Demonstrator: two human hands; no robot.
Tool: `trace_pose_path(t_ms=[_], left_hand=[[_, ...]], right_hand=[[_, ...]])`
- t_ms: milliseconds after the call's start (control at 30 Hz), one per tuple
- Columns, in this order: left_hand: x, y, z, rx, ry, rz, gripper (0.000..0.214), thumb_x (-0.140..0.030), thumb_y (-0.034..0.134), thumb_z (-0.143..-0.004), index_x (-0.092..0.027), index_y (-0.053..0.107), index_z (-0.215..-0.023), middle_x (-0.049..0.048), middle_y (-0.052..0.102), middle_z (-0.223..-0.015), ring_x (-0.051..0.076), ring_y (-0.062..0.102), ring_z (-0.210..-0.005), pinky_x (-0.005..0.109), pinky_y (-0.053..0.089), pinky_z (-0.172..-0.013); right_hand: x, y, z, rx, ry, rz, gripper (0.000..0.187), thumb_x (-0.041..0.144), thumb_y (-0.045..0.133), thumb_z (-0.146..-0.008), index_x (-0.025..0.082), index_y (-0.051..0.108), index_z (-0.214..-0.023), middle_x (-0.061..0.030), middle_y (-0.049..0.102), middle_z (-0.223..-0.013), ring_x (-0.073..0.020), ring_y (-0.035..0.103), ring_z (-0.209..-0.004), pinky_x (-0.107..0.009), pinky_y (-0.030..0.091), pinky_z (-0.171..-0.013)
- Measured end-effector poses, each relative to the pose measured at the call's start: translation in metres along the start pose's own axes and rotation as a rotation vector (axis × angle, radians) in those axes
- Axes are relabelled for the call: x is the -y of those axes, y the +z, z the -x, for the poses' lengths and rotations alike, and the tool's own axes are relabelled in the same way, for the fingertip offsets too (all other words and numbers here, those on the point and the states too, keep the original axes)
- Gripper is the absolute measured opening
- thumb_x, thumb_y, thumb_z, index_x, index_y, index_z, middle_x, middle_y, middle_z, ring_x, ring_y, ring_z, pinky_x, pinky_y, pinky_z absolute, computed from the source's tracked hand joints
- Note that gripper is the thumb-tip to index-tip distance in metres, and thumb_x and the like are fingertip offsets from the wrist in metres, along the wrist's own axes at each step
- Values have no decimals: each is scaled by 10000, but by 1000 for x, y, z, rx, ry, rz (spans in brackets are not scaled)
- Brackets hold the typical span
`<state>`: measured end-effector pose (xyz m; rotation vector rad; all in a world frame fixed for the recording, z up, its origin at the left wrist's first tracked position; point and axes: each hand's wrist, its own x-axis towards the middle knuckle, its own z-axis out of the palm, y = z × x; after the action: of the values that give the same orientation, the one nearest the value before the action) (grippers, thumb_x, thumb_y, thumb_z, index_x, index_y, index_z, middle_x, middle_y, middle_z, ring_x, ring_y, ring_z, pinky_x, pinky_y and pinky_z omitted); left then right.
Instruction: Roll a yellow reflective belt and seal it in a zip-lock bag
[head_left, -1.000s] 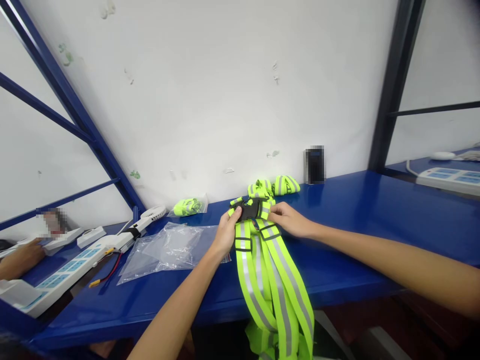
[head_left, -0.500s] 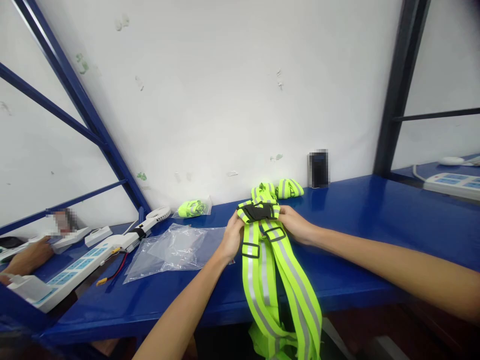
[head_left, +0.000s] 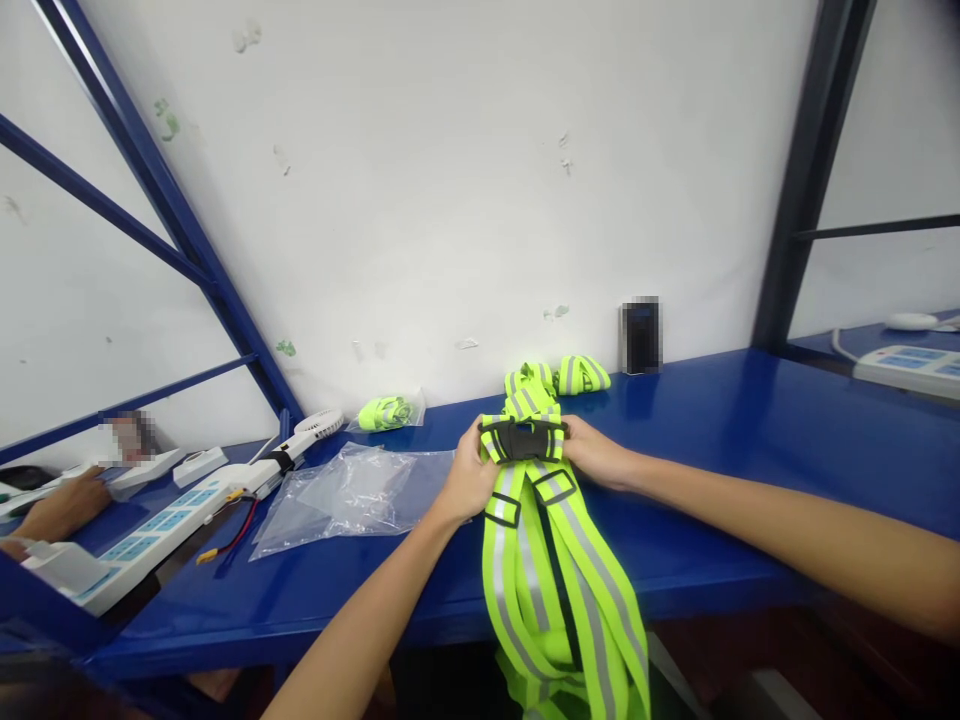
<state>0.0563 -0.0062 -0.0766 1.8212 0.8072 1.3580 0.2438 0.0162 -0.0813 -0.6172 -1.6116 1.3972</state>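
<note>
A neon-yellow reflective strap harness (head_left: 559,580) with grey bands hangs over the front edge of the blue table (head_left: 735,450). Its black plastic buckle (head_left: 523,440) is held level between both hands. My left hand (head_left: 469,480) grips the buckle's left end and the straps there. My right hand (head_left: 596,455) pinches the buckle's right end. Both hands have their fingers closed on the harness.
Clear plastic bags (head_left: 352,495) lie left of my hands. A bagged folded harness (head_left: 386,412) and more rolled harnesses (head_left: 574,375) sit by the wall. A small white fan (head_left: 315,430), power strips (head_left: 157,525) (head_left: 911,365) and a dark device (head_left: 640,335) stand around. Another person's hand (head_left: 64,505) rests far left.
The buckle has been turned level and drawn slightly toward me and right, with both hands staying on its ends. The hanging straps shifted with it.
</note>
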Motion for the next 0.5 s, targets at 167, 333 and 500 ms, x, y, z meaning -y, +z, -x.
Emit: trace_pose_path(t_ms=[167, 333, 500], left_hand=[[0, 8, 1, -122, 81, -192, 237, -133, 547, -790, -164, 546, -1025, 50, 653, -1006, 174, 604, -936, 285, 467, -836], [0, 10, 4, -173, 96, -357, 276, -96, 529, -754, -185, 535, -1015, 24, 669, -933, 174, 621, -841, 264, 460, -739], [-4, 8, 4, -200, 120, -513, 299, -62, 519, -726, -201, 517, -990, 11, 664, -822, 191, 628, -744, 260, 431, -657]], right_hand=[[-1, 4, 0, -78, -123, 158, 277, 243, 642, -747, 152, 705, -1001, -51, 732, -958, -273, 643, -936, -400, 499, -848], [2, 7, 3, -147, -219, 274, 273, 206, 583, -773, 170, 712, -1011, -42, 735, -939, -274, 639, -907, -371, 496, -817], [3, 6, 5, -225, -255, 417, 288, 164, 530, -781, 175, 718, -999, -40, 734, -949, -273, 631, -871, -357, 489, -790]])
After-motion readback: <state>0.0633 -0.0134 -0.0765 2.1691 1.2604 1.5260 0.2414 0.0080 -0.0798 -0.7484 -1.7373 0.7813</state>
